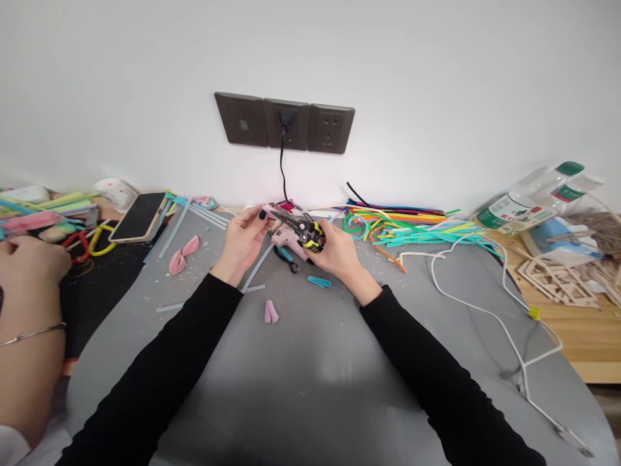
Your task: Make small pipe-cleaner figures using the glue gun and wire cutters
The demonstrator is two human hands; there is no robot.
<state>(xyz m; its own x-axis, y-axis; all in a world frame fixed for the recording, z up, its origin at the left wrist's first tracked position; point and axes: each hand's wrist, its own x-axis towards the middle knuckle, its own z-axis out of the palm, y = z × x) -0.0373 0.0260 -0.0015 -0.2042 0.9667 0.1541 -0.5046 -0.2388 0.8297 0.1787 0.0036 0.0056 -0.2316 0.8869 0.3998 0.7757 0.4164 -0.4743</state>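
Note:
Above the grey mat, my right hand point(339, 249) is closed around pliers with black and yellow handles point(310, 235). Their dark jaws point left, up to the fingertips of my left hand point(243, 239). That hand pinches a small pink piece point(268, 211) at the jaws, mostly covered by the fingers. Just behind and below the pliers lies a pink glue gun point(290, 241), partly hidden. Near it rest a dark-handled tool point(286, 257) and a blue fuzzy piece point(319, 282). Closer to me is a folded pink fuzzy piece point(271, 312).
Bundled pipe cleaners point(422, 226) lie right of my hands, beside a white cable point(478, 304). Plastic bottles point(528, 200) and wooden pieces point(557, 278) are far right. Left are a phone point(139, 217), glue sticks point(175, 228), a pink bow point(183, 255) and another person's hand point(36, 265).

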